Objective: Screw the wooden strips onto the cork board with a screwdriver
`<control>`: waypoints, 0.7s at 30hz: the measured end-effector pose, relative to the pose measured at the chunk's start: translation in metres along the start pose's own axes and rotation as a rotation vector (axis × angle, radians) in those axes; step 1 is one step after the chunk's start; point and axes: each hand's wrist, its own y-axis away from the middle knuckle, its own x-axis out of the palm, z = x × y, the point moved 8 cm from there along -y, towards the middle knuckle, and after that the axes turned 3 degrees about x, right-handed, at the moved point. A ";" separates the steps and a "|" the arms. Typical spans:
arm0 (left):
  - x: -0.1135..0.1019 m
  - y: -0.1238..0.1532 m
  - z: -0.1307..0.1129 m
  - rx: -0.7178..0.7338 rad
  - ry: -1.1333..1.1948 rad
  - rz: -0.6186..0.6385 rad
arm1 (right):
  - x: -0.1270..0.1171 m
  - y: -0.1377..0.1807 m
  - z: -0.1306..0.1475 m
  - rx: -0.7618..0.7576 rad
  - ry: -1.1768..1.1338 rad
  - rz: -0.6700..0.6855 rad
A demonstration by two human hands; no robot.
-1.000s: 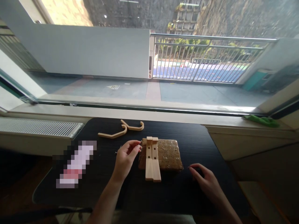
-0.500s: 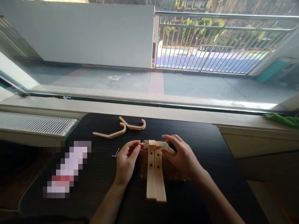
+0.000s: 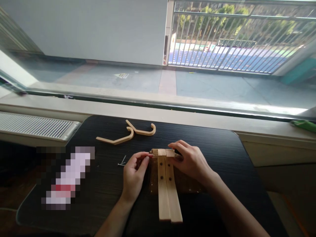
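Two pale wooden slats (image 3: 168,191) with small holes lie side by side on a brown cork-like block (image 3: 187,186) on the black table (image 3: 217,148). My left hand (image 3: 133,176) pinches its fingertips together at the far left end of the slats, on something too small to make out. Over the slats' far right end my right hand (image 3: 191,161) rests, its fingers curled against the wood and the block. A tiny metal nail (image 3: 121,162) lies just left of my left hand.
Two curved wooden hook-shaped pieces (image 3: 128,134) lie at the table's far side. A blurred pink and white object (image 3: 67,179) lies at the left. Behind the table run a window sill (image 3: 158,113), a radiator grille (image 3: 34,126) and a green cloth (image 3: 306,125) at the right.
My right hand has come from the table at the right onto the far end of the slats. The view has tilted down and closer; my left hand has kept its pinch.
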 end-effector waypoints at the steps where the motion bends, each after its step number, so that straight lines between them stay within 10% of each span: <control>1: 0.000 0.000 0.001 0.005 0.005 -0.002 | 0.000 -0.001 0.001 -0.019 -0.003 -0.001; 21: 0.005 -0.001 0.002 0.009 -0.020 0.030 | 0.004 -0.005 -0.007 0.021 -0.158 0.025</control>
